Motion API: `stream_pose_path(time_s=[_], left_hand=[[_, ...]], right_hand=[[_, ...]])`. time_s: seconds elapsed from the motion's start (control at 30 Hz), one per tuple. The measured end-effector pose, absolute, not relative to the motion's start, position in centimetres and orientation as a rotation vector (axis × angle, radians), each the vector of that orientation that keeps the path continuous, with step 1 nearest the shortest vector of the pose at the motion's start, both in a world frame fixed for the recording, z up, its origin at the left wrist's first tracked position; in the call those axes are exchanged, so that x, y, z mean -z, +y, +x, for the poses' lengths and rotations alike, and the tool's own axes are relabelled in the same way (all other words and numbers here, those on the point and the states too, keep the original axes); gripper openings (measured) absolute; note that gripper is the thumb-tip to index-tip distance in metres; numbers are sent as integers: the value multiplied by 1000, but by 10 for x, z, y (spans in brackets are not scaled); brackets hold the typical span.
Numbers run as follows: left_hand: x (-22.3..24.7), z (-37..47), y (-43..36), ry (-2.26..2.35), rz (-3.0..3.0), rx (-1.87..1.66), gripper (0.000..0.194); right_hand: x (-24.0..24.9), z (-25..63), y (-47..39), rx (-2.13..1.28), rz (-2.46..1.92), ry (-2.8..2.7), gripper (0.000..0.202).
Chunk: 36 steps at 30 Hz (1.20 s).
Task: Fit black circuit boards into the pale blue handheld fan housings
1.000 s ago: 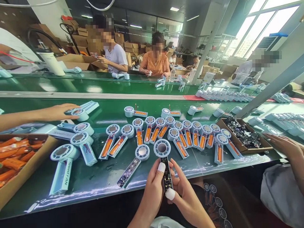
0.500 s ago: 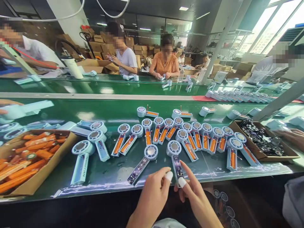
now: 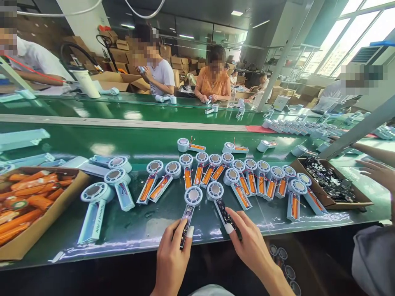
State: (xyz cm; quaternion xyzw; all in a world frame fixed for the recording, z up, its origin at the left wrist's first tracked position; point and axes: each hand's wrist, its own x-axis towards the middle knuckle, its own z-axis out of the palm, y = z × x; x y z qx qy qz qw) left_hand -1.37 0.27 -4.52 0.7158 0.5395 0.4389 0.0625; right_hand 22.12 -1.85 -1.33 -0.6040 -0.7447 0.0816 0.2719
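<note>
My left hand [image 3: 174, 250] is closed round the handle of a light blue handheld fan [image 3: 193, 196], whose round head points away from me. A dark circuit board [image 3: 187, 216] lies in that handle. Just to the right, my right hand [image 3: 251, 242] grips the handle of a second fan [image 3: 215, 190] with thumb and fingers; its dark board [image 3: 220, 205] shows partly between head and fingers. White covers sit on both thumbs. Behind them stand rows of fans with orange batteries, such as one fan [image 3: 231, 176].
At the left is a box [image 3: 58, 213] of orange batteries. A box [image 3: 354, 203] of small dark boards stands at the right, near another person's hand [image 3: 375, 170]. Opposite, several people work along the green bench [image 3: 138, 142]. A slanted metal post [image 3: 359, 127] crosses the right side.
My left hand has moved left and taken hold of the left fan, which has turned more upright. The right fan now leans left at its head, still in my right hand. The view has shifted slightly.
</note>
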Motion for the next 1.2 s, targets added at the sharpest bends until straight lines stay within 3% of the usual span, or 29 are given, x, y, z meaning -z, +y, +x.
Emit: stream_pose_path(time_s=[0.17, 0.37, 0.5, 0.63, 0.87, 1.2], left_hand=[[52, -16, 8, 1638, 2128, -1326, 26], [57, -18, 12, 1567, 2365, -1381, 42], [58, -17, 15, 1544, 2482, -1522, 38], [59, -18, 13, 1540, 2509, -1428, 39], [48, -18, 11, 1600, 2485, -1205, 47], [47, -17, 18, 1619, 2566, -1167, 38]], right_hand=[[36, 220, -19, -64, -1472, -1976, 45], [38, 218, -14, -32, -1460, -1968, 40], [37, 219, -14, -37, -1461, -1988, 40], [34, 220, -17, -110, -1503, -2007, 42], [20, 220, -12, -192, -1583, -2121, 64], [19, 219, -5, -125, -1609, -2123, 49]])
